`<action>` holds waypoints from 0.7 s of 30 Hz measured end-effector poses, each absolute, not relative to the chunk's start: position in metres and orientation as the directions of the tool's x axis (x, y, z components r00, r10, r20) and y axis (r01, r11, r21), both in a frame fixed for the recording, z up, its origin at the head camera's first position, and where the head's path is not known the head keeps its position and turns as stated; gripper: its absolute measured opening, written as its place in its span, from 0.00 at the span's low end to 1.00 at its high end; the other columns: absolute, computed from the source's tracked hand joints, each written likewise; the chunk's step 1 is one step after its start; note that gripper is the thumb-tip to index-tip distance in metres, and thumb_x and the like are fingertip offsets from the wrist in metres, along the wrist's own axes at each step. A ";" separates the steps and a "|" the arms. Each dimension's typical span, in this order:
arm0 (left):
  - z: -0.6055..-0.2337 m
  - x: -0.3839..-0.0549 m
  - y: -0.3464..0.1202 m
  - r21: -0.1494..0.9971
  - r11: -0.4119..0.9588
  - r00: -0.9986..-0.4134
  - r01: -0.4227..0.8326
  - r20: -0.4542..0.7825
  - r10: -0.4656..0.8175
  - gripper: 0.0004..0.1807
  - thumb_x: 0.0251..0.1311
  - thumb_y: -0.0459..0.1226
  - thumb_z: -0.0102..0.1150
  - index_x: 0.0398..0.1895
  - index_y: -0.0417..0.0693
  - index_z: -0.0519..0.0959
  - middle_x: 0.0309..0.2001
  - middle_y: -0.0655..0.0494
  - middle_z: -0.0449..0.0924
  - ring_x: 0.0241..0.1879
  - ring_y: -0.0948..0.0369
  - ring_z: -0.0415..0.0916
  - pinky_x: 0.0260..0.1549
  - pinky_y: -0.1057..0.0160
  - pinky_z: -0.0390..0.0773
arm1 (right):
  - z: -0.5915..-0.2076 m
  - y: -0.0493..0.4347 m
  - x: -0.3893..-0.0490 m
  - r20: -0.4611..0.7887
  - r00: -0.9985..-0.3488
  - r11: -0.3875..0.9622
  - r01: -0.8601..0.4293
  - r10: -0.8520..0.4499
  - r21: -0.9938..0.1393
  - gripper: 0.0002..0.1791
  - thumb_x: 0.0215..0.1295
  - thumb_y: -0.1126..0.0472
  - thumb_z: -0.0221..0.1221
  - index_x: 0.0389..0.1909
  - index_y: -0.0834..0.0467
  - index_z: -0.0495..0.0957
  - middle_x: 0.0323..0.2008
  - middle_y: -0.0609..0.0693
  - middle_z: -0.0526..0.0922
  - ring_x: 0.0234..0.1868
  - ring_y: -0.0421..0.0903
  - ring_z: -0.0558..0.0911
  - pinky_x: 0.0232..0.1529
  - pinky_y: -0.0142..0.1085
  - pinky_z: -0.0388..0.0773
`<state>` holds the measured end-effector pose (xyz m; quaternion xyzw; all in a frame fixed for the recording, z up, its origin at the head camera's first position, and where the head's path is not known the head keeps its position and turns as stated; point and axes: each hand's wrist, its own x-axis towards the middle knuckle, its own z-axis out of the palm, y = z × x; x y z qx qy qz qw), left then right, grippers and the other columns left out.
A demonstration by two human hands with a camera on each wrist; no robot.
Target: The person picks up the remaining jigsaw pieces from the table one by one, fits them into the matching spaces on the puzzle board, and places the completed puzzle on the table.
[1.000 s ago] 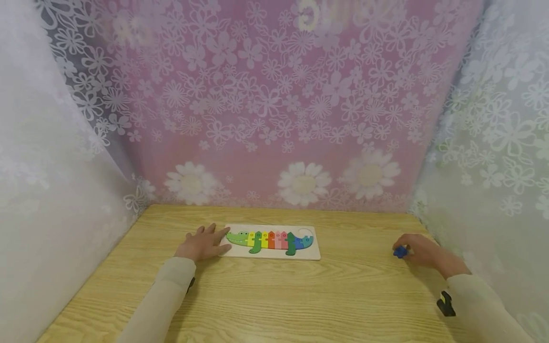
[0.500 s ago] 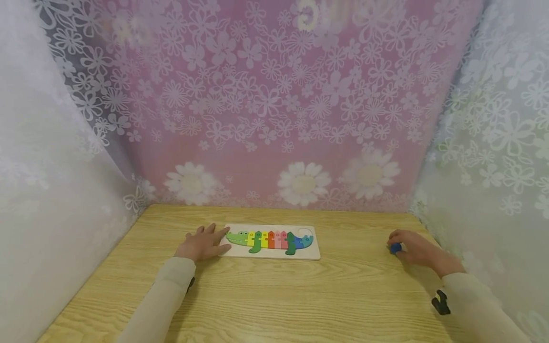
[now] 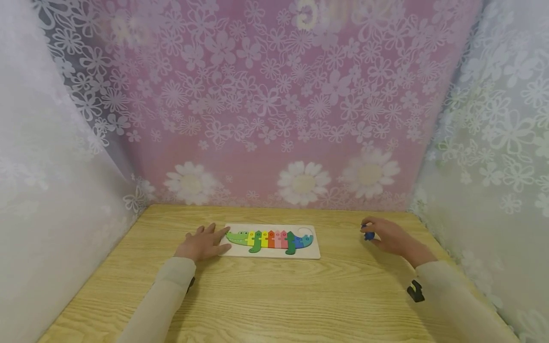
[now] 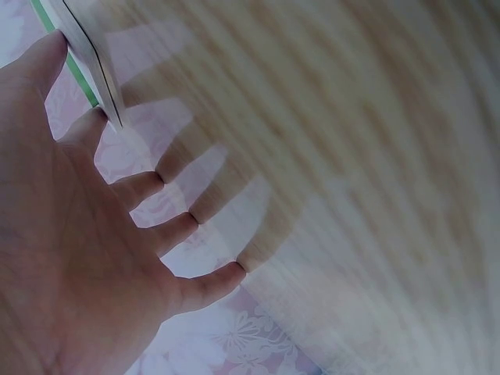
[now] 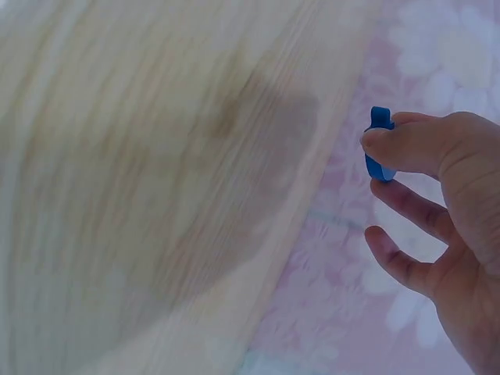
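Note:
A pale wooden puzzle board lies flat on the table, with a crocodile made of several coloured interlocking pieces. A curled outline shows bare at its tail end. My left hand is spread at the board's left end, thumb and index finger at its edge. In the left wrist view, the other fingertips of that hand touch the tabletop. Out to the right of the board, my right hand pinches a small blue puzzle piece. The right wrist view shows this blue piece between thumb and fingers, above the table.
The wood-grain table reaches back to a pink flowered curtain. Pale flowered cloth walls stand close at left and right. A black wrist device sits by the right sleeve.
My right hand has travelled left and slightly away from me, carrying the blue puzzle piece nearer the board. My left hand and the board have kept their places.

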<state>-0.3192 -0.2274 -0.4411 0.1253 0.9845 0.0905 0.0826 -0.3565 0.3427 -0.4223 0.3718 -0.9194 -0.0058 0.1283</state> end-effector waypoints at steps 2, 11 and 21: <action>-0.441 -0.319 -0.228 0.206 0.952 -0.956 0.228 -0.141 0.259 0.42 0.73 0.67 0.43 0.84 0.64 0.54 0.82 0.36 0.50 0.78 0.26 0.46 0.65 0.14 0.48 | -0.422 0.332 -0.359 0.247 -0.667 0.705 -0.698 -0.703 0.123 0.20 0.53 0.72 0.74 0.49 0.61 0.88 0.53 0.60 0.83 0.48 0.57 0.85 0.46 0.50 0.85; -0.443 -0.320 -0.227 0.229 0.945 -0.954 0.232 -0.139 0.267 0.42 0.73 0.67 0.45 0.84 0.63 0.54 0.82 0.35 0.49 0.78 0.25 0.45 0.64 0.13 0.45 | -0.420 0.291 -0.364 0.265 -0.603 0.652 -0.739 -0.753 0.169 0.18 0.53 0.72 0.74 0.47 0.59 0.88 0.51 0.58 0.84 0.47 0.54 0.85 0.46 0.49 0.85; -0.447 -0.323 -0.230 0.218 0.947 -0.954 0.235 -0.134 0.267 0.43 0.72 0.68 0.43 0.84 0.63 0.54 0.82 0.35 0.49 0.78 0.25 0.45 0.63 0.13 0.46 | -0.420 0.255 -0.371 0.249 -0.590 0.632 -0.762 -0.768 0.143 0.16 0.56 0.72 0.71 0.47 0.60 0.88 0.52 0.59 0.84 0.48 0.55 0.85 0.47 0.49 0.86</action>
